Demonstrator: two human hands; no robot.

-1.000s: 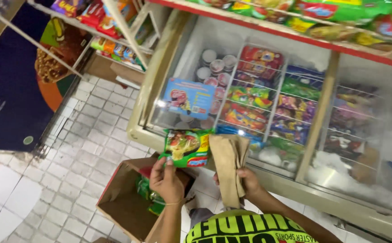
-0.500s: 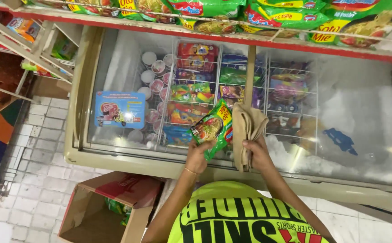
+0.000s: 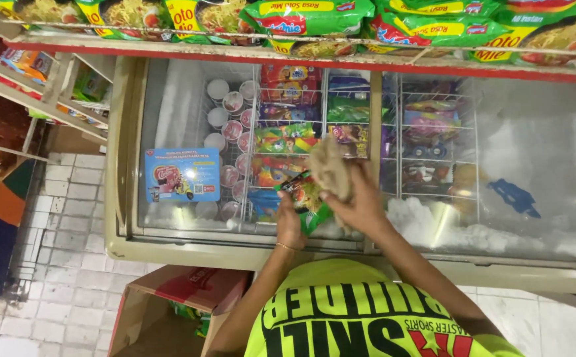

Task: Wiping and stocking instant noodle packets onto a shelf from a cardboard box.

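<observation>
Head view, looking straight down: nearest the camera, an open cardboard box [image 3: 169, 311] sits on the tiled floor just left of the person in a bright yellow printed shirt [image 3: 360, 317], its flaps up so the green packets inside show. Above it, both arms reach over the near edge of a chest freezer [image 3: 119, 198]. The left hand [image 3: 290, 221] closes around a green and red snack packet [image 3: 307, 198], held upright over the sliding glass lid. The right hand [image 3: 360, 201] grips a crumpled beige cloth [image 3: 331, 165] bunched against the packet, seemingly wiping it. Beyond, wire baskets [image 3: 433, 139] keep frozen packets sorted, ice cream cups [image 3: 225, 122] stand left, frost piles right. Farthest, noodle packets [image 3: 314, 16] line a shelf.
</observation>
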